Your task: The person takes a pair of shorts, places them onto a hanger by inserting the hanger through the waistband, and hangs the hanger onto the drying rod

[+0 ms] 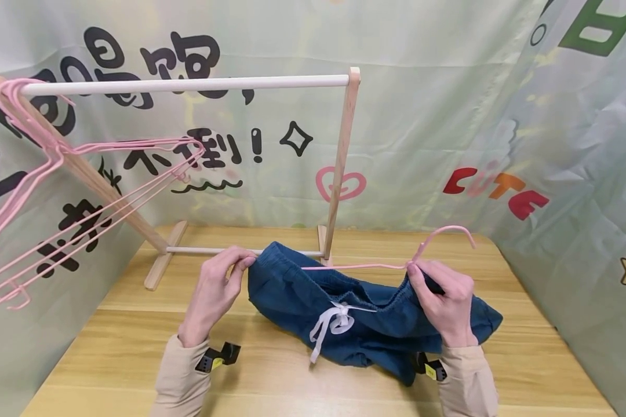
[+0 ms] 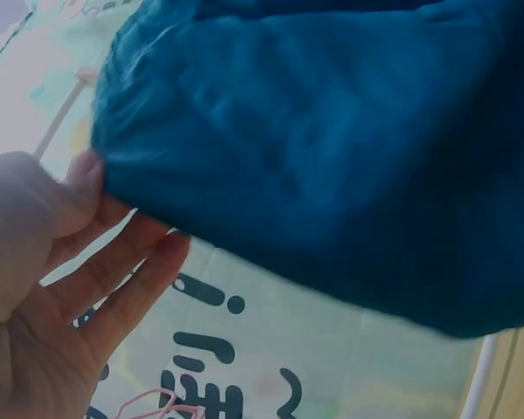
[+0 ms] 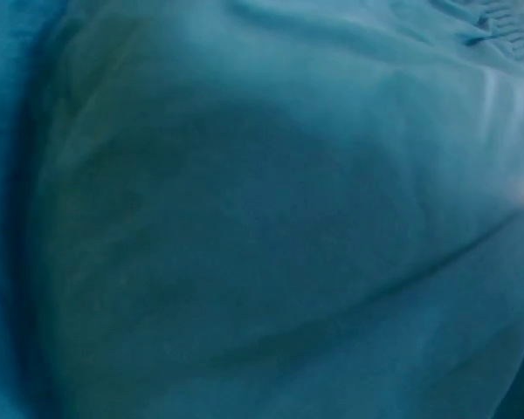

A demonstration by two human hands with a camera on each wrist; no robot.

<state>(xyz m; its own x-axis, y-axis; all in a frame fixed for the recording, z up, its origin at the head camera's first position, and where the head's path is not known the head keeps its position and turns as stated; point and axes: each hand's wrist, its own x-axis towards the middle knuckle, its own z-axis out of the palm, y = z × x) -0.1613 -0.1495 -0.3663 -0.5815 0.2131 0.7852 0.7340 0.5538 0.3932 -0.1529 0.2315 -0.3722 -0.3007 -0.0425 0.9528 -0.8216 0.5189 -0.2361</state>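
Note:
Dark blue shorts (image 1: 284, 301) with an elastic waist and a white drawstring bow (image 1: 338, 322) are held over the wooden table. My left hand (image 1: 214, 292) pinches the waistband at its left end; in the left wrist view the thumb and fingers lie at the edge of the cloth (image 2: 288, 157). A pink hanger (image 1: 355, 267) reaches into the waist opening, its left arm partly hidden by the shorts. With my right hand (image 1: 445, 298) I grip the hanger just under its hook, together with the waistband. Blue cloth (image 3: 262, 218) fills most of the right wrist view.
Behind the shorts stands a wooden rack with a white rail (image 1: 198, 85) and a right post (image 1: 341, 162). Several pink hangers (image 1: 57, 147) hang at the rail's left end. The table (image 1: 115, 347) is backed by a printed curtain (image 1: 422, 116).

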